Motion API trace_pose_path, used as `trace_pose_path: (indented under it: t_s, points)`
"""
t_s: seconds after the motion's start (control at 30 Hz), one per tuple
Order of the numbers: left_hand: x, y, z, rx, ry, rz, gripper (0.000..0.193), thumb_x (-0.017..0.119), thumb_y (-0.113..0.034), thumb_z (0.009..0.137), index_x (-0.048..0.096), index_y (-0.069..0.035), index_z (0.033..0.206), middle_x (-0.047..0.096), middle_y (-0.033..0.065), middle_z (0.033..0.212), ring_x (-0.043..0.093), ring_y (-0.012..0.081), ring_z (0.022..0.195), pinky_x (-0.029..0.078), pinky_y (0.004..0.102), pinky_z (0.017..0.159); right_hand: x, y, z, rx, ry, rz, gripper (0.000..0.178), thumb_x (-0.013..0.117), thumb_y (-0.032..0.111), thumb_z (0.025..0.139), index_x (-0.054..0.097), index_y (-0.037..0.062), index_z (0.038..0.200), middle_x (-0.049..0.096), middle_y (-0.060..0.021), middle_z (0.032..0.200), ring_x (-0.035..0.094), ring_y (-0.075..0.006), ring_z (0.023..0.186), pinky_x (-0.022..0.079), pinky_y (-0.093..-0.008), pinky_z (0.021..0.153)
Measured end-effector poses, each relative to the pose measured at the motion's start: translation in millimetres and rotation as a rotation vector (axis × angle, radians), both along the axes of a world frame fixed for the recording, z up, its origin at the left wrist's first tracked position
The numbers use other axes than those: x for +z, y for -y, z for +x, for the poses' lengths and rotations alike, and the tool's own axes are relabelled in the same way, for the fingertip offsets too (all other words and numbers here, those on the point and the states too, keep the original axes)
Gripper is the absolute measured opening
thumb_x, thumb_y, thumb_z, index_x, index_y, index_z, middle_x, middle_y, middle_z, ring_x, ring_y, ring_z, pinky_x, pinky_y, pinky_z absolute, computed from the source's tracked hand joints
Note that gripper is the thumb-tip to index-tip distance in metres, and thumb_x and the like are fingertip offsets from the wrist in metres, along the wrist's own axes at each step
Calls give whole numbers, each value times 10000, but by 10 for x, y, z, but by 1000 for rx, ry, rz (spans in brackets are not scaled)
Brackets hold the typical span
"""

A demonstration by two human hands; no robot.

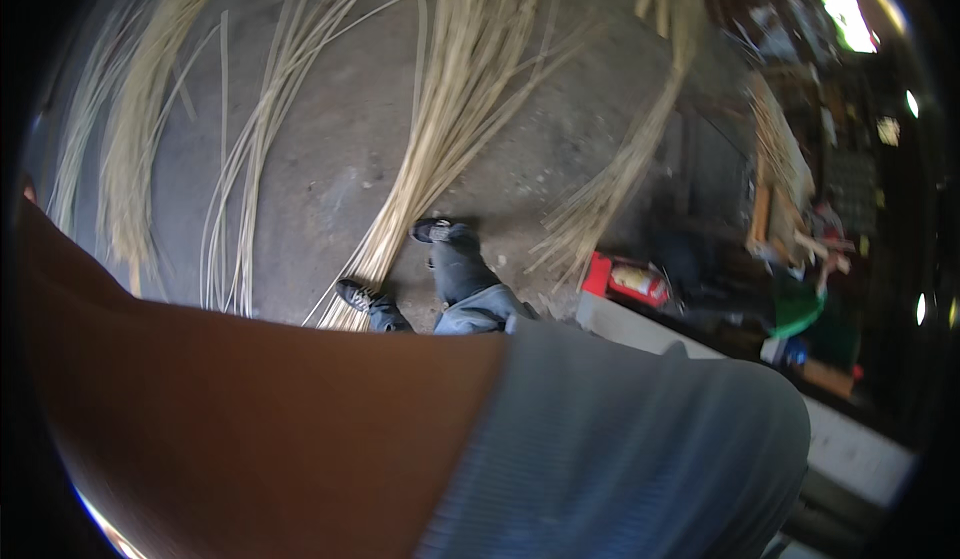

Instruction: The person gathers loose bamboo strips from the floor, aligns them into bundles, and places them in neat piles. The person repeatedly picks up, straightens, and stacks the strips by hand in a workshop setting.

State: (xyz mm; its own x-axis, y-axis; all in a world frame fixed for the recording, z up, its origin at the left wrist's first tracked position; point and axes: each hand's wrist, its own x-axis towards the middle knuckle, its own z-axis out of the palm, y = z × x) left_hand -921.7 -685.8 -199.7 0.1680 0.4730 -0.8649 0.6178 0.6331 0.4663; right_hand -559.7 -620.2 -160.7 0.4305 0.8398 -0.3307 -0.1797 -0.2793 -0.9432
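A bare arm in a blue-grey short sleeve, apparently my right one, crosses the lower part of the picture very close up, from the right towards the left edge. Only a sliver of what seems to be my right hand (29, 192) shows at the far left rim; its fingers and anything in them are hidden. My left hand is out of sight. Below on the concrete floor lies a large bundle of long pale split strips (430, 149), like bamboo or cane. One dark laced shoe (358, 295) rests on its narrow end; the other shoe (432, 230) stands beside it.
Looser strips (255, 149) and a thicker bundle (140, 139) lie to the left. Another bundle (630, 174) lies on the right. Beyond it are a red box (625, 281), a pale ledge (850, 449), a green round object (797, 307) and wooden pieces (780, 169).
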Motion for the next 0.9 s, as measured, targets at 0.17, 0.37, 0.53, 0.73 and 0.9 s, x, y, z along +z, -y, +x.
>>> trace_pose_path:
  t_s: [0.17,0.37,0.53,0.73,0.9]
  points:
    - [238,353,258,-25,-4,374,330,629,-218,966,607,-11,1223,693,80,912,650,151,785,499,289,609,51,575,-259,83,-177,54,539,650,398,910,601,75,1339,566,-163,1402,517,-279,1312,422,-417,1066]
    - [418,2062,244,272,24,286,277,641,-178,962,630,-6,1179,669,46,818,609,114,684,464,247,575,-265,1237,59,106,-90,0,439,632,328,915,675,69,1266,634,-168,1335,583,-263,1255,459,-392,1035]
    - [498,4053,119,1093,51,-15,260,641,-225,977,572,-55,1162,651,94,847,621,195,695,510,326,586,-675,2814,183,338,334,-652,432,644,266,871,691,30,1229,633,-215,1317,595,-315,1245,467,-411,1040]
    - [428,5695,-287,949,-200,-473,335,657,-247,972,574,-67,1242,710,111,948,664,191,736,530,316,611,-997,3415,-18,780,621,-960,426,658,192,818,709,-17,1185,632,-270,1296,609,-377,1233,476,-435,1047]
    - [-64,5396,-276,1088,120,-180,343,642,-236,990,568,-60,1276,718,111,1005,680,163,753,524,292,595,-1197,3408,356,553,437,-853,378,630,435,955,642,57,953,636,-105,741,631,-217,611,523,-401,483]
